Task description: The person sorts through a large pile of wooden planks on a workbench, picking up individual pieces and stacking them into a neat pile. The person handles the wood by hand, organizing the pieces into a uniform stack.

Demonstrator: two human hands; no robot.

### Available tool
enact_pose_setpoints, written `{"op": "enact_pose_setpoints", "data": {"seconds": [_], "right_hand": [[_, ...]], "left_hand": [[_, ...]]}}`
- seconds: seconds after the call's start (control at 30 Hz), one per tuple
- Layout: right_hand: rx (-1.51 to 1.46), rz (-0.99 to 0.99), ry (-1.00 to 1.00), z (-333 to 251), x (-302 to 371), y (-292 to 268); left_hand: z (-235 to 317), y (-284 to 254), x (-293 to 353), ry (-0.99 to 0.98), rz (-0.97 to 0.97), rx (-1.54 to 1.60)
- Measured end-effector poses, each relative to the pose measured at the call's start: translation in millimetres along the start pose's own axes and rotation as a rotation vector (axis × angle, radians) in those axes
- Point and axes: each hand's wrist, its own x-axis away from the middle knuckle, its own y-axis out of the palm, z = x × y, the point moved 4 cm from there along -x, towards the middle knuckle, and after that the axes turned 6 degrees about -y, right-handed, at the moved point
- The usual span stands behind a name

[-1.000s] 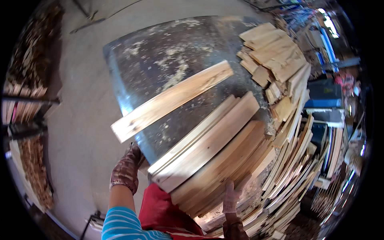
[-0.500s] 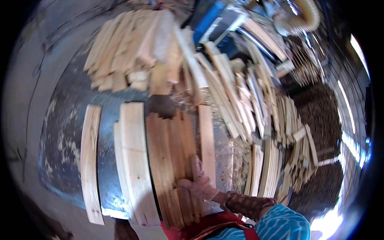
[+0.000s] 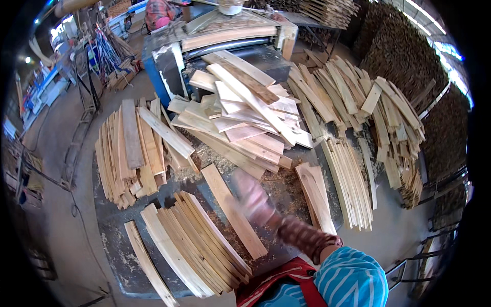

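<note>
My right hand [image 3: 251, 198], in a pale glove, hovers over the right edge of a single wooden board [image 3: 232, 210] on the dark table. Motion blurs its fingers, so I cannot make out whether it holds anything. Left of that board, several planks [image 3: 197, 245] stand side by side in a tight row, with a broader pale plank [image 3: 171, 250] along their left side. Further left lies one separate narrow board [image 3: 147, 263]. My left hand is out of sight.
A jumbled heap of boards [image 3: 245, 117] lies before a blue-sided machine with a roller [image 3: 230, 47]. More stacks flank it, at left [image 3: 125, 153] and right [image 3: 348, 184]. Sawdust [image 3: 286, 189] covers part of the table [image 3: 120, 256]. Someone in a checked shirt [image 3: 158, 14] is beyond the machine.
My view has swung up and to the right, bringing the machine and heap into fuller sight. My right hand has left the row of planks and moved toward the single board beside it.
</note>
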Motion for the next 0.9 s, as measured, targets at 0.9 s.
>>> {"op": "enact_pose_setpoints", "data": {"seconds": [0.9], "right_hand": [[0.4, 0.104, 0.198, 234.5, -246.9, -209.9]], "left_hand": [[372.5, 394.3, 274.6, -0.361, -1.535, 0.463]]}}
